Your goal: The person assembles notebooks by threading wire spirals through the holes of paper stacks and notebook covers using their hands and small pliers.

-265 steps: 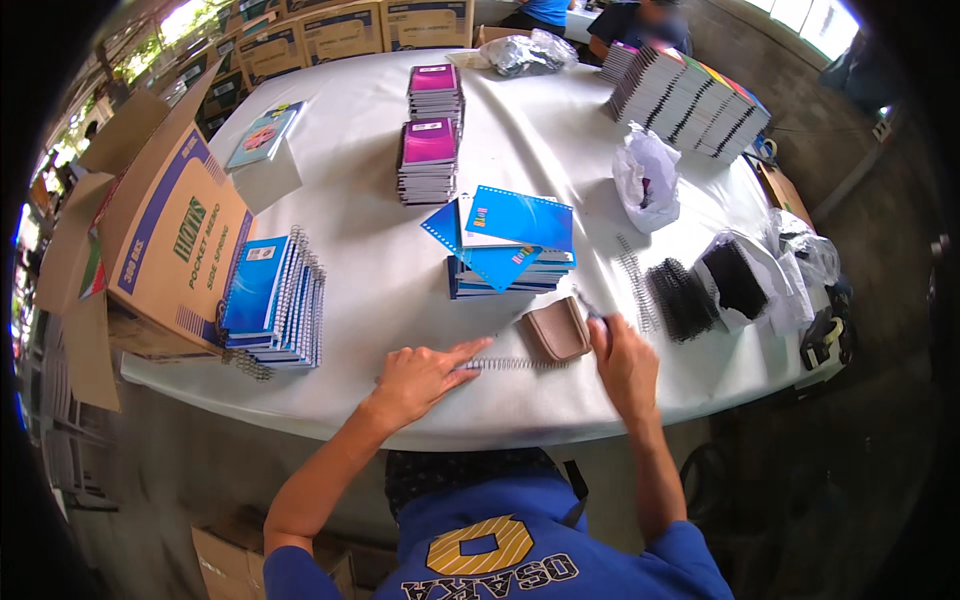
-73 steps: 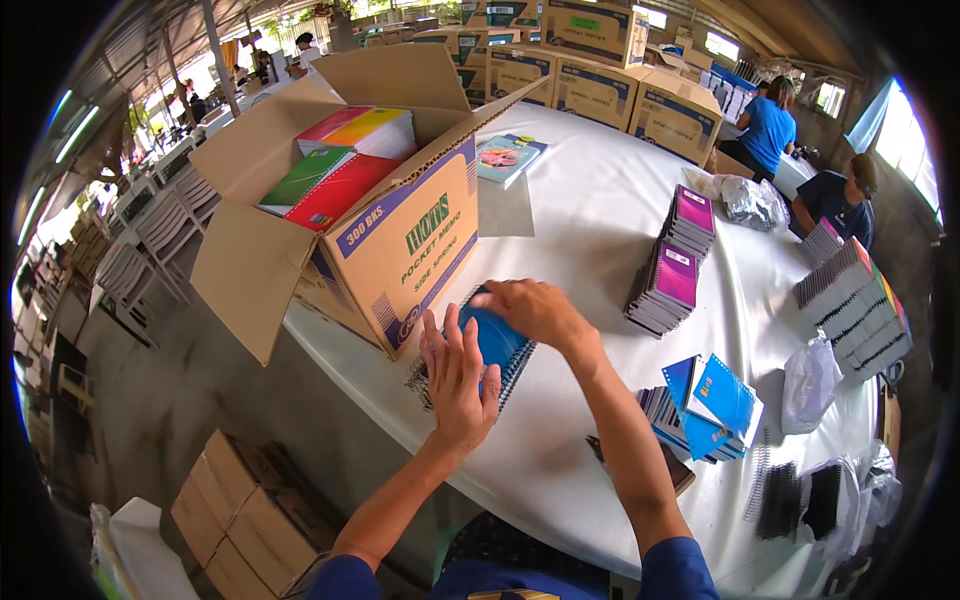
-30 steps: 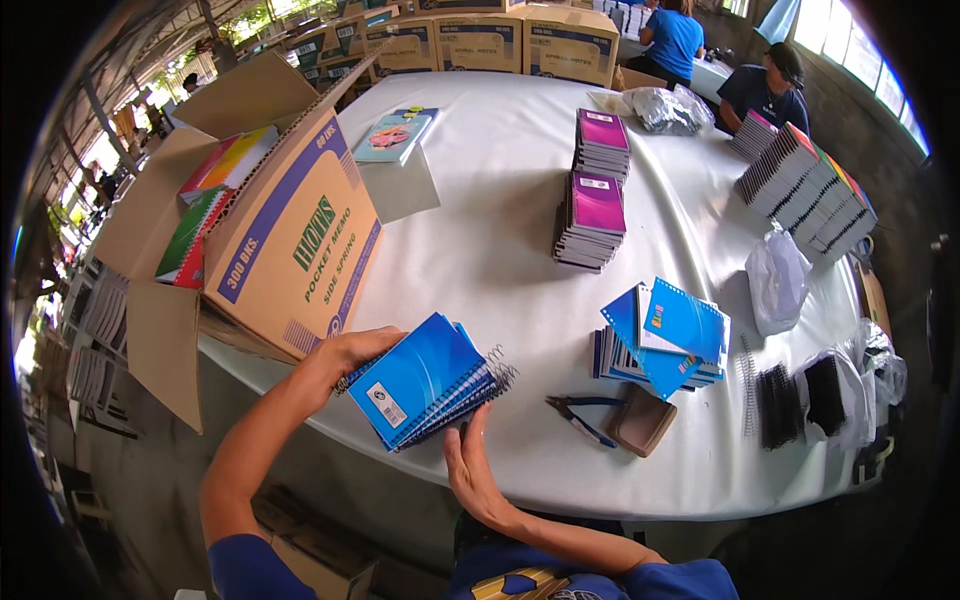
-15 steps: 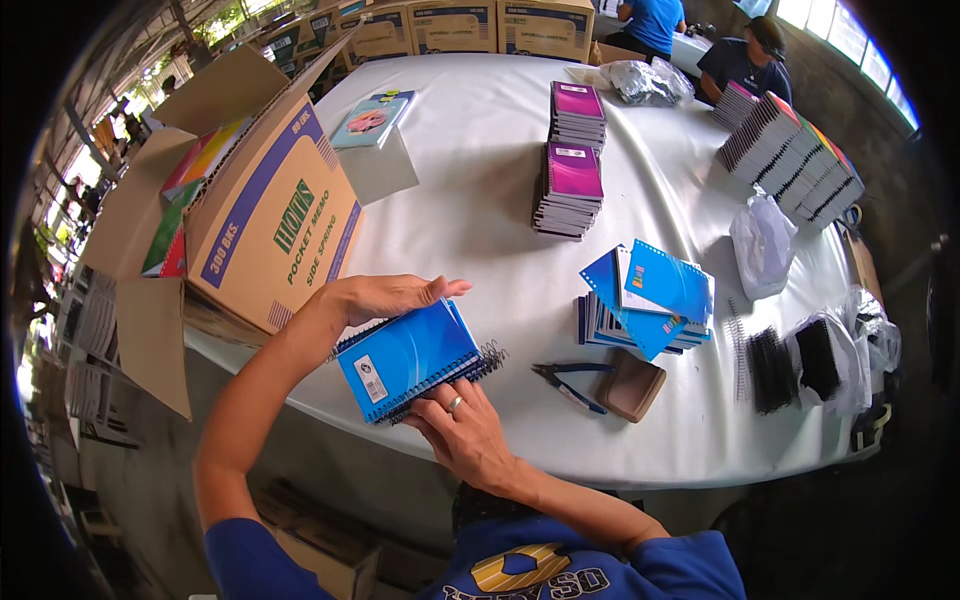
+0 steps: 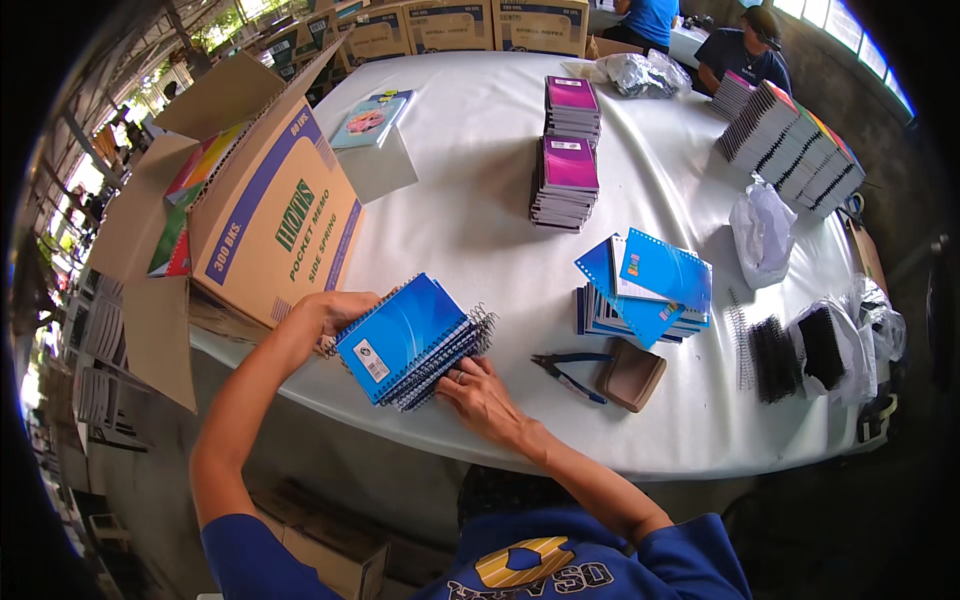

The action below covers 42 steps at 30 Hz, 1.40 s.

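Observation:
A stack of blue spiral notebooks sits at the near edge of the white-covered table, its coils facing toward me and to the right. My left hand grips the stack's far left side, fingers mostly hidden behind it. Along the coiled edge, the curled fingers of my right hand press against the notebooks from the near side. Loose wire ends stick out at the stack's right corner. To the right lie pliers with blue handles, touching a brown block-like object.
An open cardboard box stands at the left. Purple notebooks are piled farther back. Loose blue covers top another pile at right, near black coils and a white plastic bag. A co-worker sits at the far right.
My left hand has moved from over the top of the notebooks down to their far left side. The stack looks thicker along its coiled edge, and my right hand has shifted slightly right.

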### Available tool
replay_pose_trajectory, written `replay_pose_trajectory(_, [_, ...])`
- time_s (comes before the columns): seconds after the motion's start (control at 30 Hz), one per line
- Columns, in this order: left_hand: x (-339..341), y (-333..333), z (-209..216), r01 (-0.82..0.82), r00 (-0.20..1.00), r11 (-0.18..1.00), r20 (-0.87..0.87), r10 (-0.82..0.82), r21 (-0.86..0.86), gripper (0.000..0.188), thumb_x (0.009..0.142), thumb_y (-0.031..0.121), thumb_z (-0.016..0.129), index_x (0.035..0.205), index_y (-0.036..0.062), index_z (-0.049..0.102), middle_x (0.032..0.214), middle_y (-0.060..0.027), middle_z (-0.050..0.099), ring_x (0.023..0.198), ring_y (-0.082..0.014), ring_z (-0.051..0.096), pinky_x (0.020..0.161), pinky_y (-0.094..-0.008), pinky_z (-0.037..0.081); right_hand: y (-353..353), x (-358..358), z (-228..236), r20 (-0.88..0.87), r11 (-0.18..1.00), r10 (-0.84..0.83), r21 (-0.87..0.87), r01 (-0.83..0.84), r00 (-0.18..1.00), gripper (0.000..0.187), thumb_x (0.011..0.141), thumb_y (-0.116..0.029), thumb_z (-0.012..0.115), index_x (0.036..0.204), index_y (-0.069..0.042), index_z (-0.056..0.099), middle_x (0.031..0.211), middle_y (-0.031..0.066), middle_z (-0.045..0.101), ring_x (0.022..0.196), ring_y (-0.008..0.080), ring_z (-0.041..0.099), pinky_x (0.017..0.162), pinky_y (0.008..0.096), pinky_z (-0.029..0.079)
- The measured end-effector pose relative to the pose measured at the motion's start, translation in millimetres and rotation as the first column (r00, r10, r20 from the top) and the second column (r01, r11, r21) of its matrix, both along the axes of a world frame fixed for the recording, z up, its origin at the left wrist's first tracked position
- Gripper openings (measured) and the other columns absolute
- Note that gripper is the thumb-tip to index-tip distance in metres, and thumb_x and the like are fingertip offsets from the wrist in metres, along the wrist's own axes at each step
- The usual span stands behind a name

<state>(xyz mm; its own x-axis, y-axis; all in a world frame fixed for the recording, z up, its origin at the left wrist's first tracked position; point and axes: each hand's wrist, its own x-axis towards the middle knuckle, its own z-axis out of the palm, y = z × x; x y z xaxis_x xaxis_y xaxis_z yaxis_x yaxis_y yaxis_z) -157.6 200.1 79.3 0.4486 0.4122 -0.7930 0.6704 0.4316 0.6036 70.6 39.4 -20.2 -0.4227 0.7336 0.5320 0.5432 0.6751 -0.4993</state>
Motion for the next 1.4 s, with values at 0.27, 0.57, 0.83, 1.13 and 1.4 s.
replay_pose_trajectory(0.27, [-5.4, -13.8, 1.5, -0.106, 0.990, 0.992, 0.082, 0.111, -0.062, 0.080, 0.093, 0.066, 0.039, 0.130, -0.0036, 0.051, 0.120, -0.0158, 0.063, 0.099, -0.0202, 0.067, 0.079, -0.0317, 0.060, -9.3, 1.0, 59.8, -0.149, 0.849, 0.066, 0.527, 0.023, 0.987, 0.034, 0.078, -0.036, 0.075, 0.099, -0.010, 0.067, 0.103, 0.0015, 0.064, 0.103, 0.0202, 0.059, 0.099, 0.0445, 0.040])
replay_pose_trajectory(0.57, [-18.5, -14.1, -21.5, -0.183, 0.968, 0.977, 0.154, 0.199, -0.109, 0.051, 0.102, 0.037, 0.045, 0.138, 0.0023, 0.045, 0.127, -0.0157, 0.060, 0.104, -0.0227, 0.066, 0.084, -0.0380, 0.059, 32.4, -25.2, 60.9, -0.036, 0.815, 0.002, 0.579, 0.019, 0.999, 0.051, 0.084, -0.055, 0.058, 0.102, -0.008, 0.068, 0.118, 0.0067, 0.063, 0.112, 0.0211, 0.059, 0.105, 0.0509, 0.034])
replay_pose_trajectory(0.83, [31.3, -17.5, 24.6, -0.156, 0.902, 0.988, 0.410, 0.139, 0.009, 0.075, 0.100, 0.057, 0.032, 0.150, 0.0020, 0.025, 0.144, -0.0171, 0.045, 0.130, -0.0252, 0.047, 0.108, -0.0404, 0.042, 22.0, -14.9, 59.4, -0.011, 0.823, -0.042, 0.566, 0.041, 0.999, 0.056, 0.088, -0.057, 0.051, 0.121, -0.014, 0.064, 0.132, 0.0034, 0.057, 0.119, 0.0186, 0.054, 0.109, 0.0488, 0.029])
replay_pose_trajectory(1.13, [79.1, -23.5, 77.2, 0.335, 0.916, 0.518, -0.142, -0.376, 0.787, 0.092, 0.086, 0.072, 0.048, 0.146, 0.0039, 0.038, 0.155, -0.0249, 0.026, 0.147, -0.0337, 0.017, 0.118, -0.0418, 0.018, -28.7, 103.8, 46.4, 0.160, 0.878, -0.476, 0.127, 0.461, 0.865, 0.042, 0.078, -0.014, 0.072, 0.117, -0.005, 0.059, 0.116, 0.0142, 0.059, 0.116, 0.0256, 0.054, 0.108, 0.0505, 0.032])
replay_pose_trajectory(1.4, [159.5, -27.5, 75.1, 0.908, 0.272, 0.419, -0.731, -0.626, -0.020, 0.101, 0.067, 0.076, 0.068, 0.141, 0.0098, 0.049, 0.147, -0.0146, 0.045, 0.132, -0.0344, 0.046, 0.108, -0.0401, 0.039, -35.4, 124.2, 32.1, 0.372, 0.899, -0.397, -0.026, 0.437, 0.839, 0.037, 0.069, -0.009, 0.071, 0.103, 0.003, 0.062, 0.111, 0.0177, 0.058, 0.106, 0.0293, 0.056, 0.092, 0.0432, 0.042])
